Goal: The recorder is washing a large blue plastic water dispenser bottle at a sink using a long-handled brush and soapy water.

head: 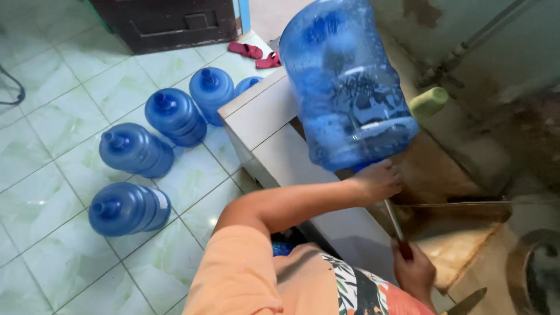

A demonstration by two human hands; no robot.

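Four blue water jugs (153, 146) stand grouped on the tiled floor at the left; the left hand (378, 181) grips the neck of a big blue jug (347, 81) – upended on the tiled surface (274, 125), apparently for cleaning. The right hand (415, 269), near, is clenched round a red-handled rod (398, 228) that points up toward the neck.

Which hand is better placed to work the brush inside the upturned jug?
The right hand. It already grips the red handle of the brush rod, which runs up toward the jug's mouth. The left hand is busy steadying the inverted blue water jug at its neck.
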